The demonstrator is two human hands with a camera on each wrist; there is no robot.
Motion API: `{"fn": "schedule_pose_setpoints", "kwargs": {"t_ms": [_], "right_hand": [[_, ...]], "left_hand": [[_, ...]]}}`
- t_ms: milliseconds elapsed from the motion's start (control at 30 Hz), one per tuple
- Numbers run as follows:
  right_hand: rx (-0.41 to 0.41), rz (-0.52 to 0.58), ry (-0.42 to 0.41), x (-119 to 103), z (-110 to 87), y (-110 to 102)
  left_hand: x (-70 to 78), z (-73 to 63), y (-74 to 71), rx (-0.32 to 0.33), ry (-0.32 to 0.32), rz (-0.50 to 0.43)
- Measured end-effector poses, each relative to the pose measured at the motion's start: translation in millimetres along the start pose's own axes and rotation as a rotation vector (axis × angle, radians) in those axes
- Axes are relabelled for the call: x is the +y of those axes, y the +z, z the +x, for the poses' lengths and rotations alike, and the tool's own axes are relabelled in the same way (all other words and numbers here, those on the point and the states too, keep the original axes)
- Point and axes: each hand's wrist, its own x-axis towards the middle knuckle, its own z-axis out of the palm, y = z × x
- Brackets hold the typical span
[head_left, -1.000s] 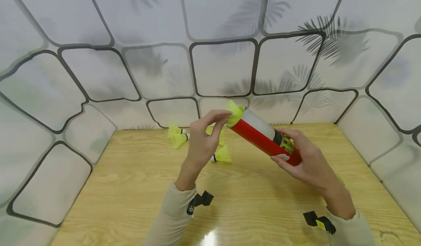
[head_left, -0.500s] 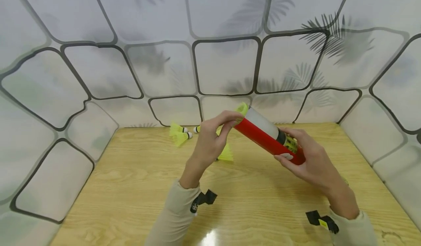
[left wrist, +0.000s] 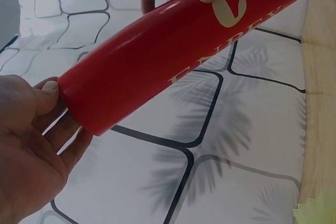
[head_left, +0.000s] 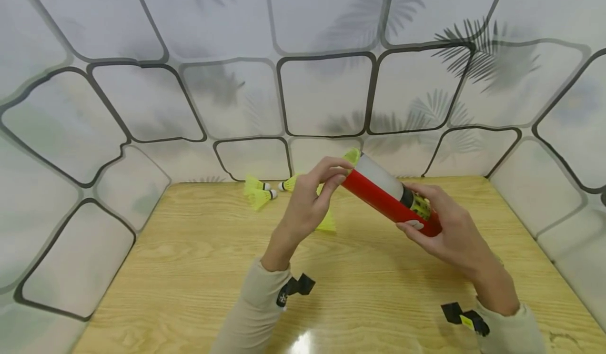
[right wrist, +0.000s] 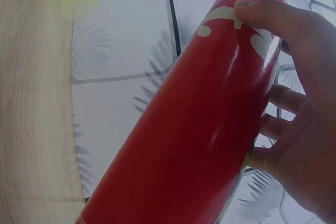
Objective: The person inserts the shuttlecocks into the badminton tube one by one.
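A red shuttlecock tube (head_left: 374,195) with a clear side strip is held tilted above the table, its mouth up and to the left. My right hand (head_left: 447,230) grips its lower end, thumb on the red wall in the right wrist view. At the mouth, my left hand (head_left: 303,206) pinches the skirt of a yellow shuttlecock (head_left: 352,155), most of which is inside the tube. The left wrist view has the left thumb (left wrist: 50,87) right at the tube's rim, with the shuttlecock hidden there. More yellow (head_left: 420,206) shows through the strip near the lower end.
Several yellow shuttlecocks (head_left: 261,198) lie on the wooden table (head_left: 189,270) towards the back, one skirt (head_left: 327,222) partly behind the left hand. A patterned white curtain (head_left: 324,99) closes off the back and sides. A bit of yellow peeks out beside the right wrist.
The shuttlecock at the mouth has slid deeper into the tube, so less of its skirt sticks out. My left hand has followed it to the right; the right hand keeps its grip.
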Motion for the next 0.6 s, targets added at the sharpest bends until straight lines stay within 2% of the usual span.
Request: {"fn": "schedule_pose_setpoints", "kwargs": {"t_ms": [167,333,600], "right_hand": [[-0.002,-0.004,0.007,1.3,-1.1,-0.7],[-0.003,-0.002,0.003,2.0,-0.4,-1.3],[-0.005,0.01,0.016,4.7,0.0,-2.4]], "left_hand": [[0.2,0.3,0.4,-0.04,-0.029,-0.016],[-1.1,1.4,-0.1,-0.065,-0.032,0.0],[-4.3,-3.2,-0.5,-0.042,-0.02,-0.04]]}}
